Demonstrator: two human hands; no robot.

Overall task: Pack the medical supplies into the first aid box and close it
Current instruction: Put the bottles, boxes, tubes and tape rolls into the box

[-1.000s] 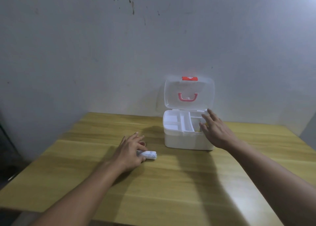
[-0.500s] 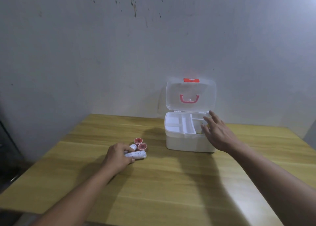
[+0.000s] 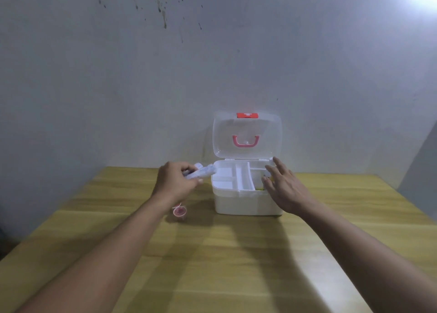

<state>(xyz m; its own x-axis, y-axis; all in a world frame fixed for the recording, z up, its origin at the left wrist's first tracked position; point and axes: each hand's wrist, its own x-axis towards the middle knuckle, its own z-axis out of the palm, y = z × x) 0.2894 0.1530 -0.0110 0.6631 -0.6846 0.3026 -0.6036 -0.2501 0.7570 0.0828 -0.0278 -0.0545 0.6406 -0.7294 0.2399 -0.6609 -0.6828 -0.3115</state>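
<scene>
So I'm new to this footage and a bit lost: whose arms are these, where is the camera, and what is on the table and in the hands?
These are a person's two bare arms, filmed by a wide-angle camera worn on their head, looking forward and down. On the wooden table stands a white first aid box with its clear lid propped open, showing a divided tray inside. The left hand holds a small white roll, blurred, lifted just left of the box. The right hand rests open at the box's right edge. A small pink-topped container sits on the table beneath the left wrist.
</scene>
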